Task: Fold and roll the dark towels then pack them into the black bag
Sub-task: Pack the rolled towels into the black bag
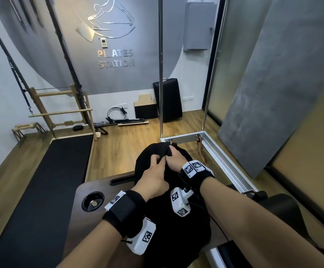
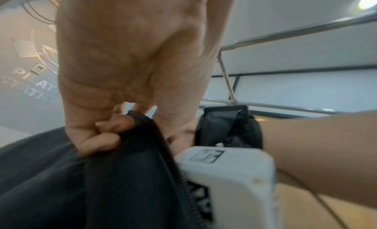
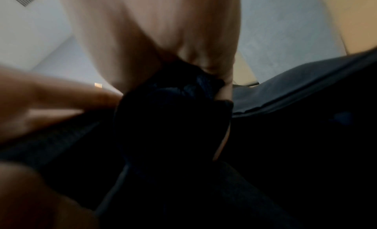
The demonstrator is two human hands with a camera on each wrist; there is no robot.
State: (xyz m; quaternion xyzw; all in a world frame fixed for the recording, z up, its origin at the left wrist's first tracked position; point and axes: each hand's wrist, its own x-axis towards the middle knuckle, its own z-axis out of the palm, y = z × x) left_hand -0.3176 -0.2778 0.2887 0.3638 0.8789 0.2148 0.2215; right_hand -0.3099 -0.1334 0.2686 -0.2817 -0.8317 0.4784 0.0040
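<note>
Pilates studio, wood floor, grey wall with a metal logo at upper centre of the head view; dark wood-grain counter [image 1: 82, 192] with a round cup recess at lower left. We see the black bag [image 1: 147, 165] standing on it at centre frame, soft dark fabric, rounded backpack-like shape, matte.

Left hand [image 1: 153, 180] is clenched on the bag's edge: in the left wrist view its fingers [image 2: 97, 142] curl over the fabric right by the zipper [image 2: 179, 169], a toothed black strip running down to lower right. Right hand [image 1: 173, 160] is grasping a bunched wad of dark cloth [image 3: 173, 103] at the bag's mouth; the right wrist view is blurred and dark, so we cannot tell whether that wad is a towel or bag fabric. No separate towel is visible anywhere.

Risks, our judgement:
- Soft cloth could snag in the zipper teeth if the opening is pulled shut over it.
- A rolled towel could unroll as it is stuffed in, since terry is limp and holds no shape.
- The bag is floppy and stands near the counter's far edge; a hard push could tip it off toward the floor.
- Black on black makes it easy to grip the wrong layer.
</note>
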